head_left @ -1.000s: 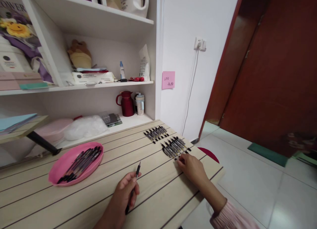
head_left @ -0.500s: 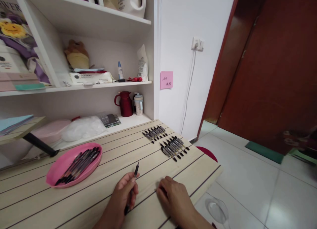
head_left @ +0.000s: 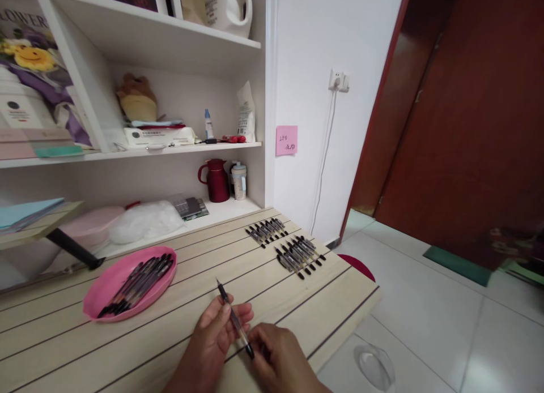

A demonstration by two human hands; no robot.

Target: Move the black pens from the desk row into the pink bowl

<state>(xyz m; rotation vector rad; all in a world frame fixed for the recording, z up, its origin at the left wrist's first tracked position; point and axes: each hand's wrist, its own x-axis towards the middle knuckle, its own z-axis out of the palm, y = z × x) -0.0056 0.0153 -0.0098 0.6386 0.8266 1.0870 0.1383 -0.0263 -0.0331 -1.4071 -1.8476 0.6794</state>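
Note:
My left hand (head_left: 216, 330) is closed on a pen (head_left: 235, 320), thumb on top and the other fingers beneath. This pen has a pointed tip, a black grip and a clear barrel; it tilts with its tip up and to the left, its black end down and to the right. Beside that end my right hand (head_left: 278, 356) is curled, its fingertips at or against the pen. What those fingers hold, if anything, is hidden. To the left stands a pink tray (head_left: 96, 288) with several pens (head_left: 142, 280) in it. Two rows of pens, a far row (head_left: 266, 233) and a nearer row (head_left: 300, 256), lie on the table.
The wooden table (head_left: 199, 263) has dark stripes and ends at a right edge. White shelves (head_left: 178, 149) rise behind it, with a red jug (head_left: 216, 180), a light cup (head_left: 239, 180) and a plastic bag (head_left: 147, 220). A small raised stand (head_left: 46, 223) is at the left.
The pen has swung in my left hand, its tip now leaning left and its black end out to the right. My right hand has moved left to that end.

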